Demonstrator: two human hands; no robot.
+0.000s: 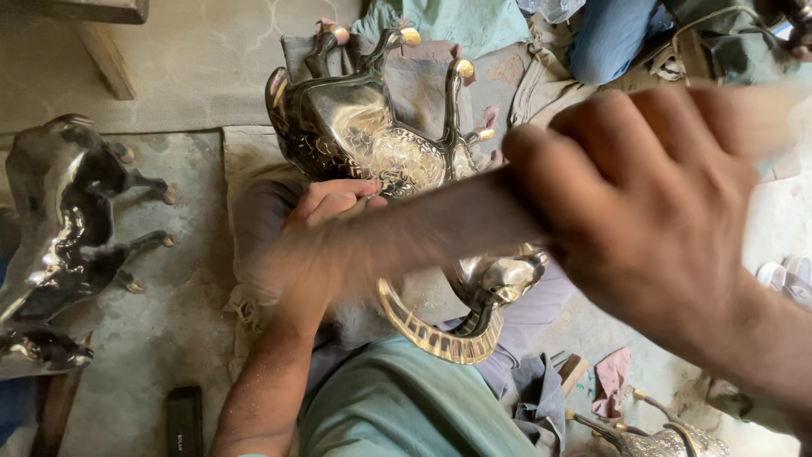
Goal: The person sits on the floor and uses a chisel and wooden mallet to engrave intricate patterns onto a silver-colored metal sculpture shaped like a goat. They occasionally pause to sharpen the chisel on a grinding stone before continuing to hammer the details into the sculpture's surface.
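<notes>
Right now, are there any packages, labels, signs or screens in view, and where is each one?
Small black flat rectangular object: on the floor at lower left, beside the left forearm; it bears a tiny pale marking, too small to tell.
No packages, signs or screens show.

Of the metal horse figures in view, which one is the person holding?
The upside-down horse figure on the lap, legs pointing up, steadied by the left hand. The dark horse figure lies untouched on the floor at left.

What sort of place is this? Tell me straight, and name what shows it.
Probably a metal-craft workshop, worked on the floor. The left hand steadies a dark, engraved metal horse on the lap, more horse figures lie on the concrete floor, and rags are scattered about.
</notes>
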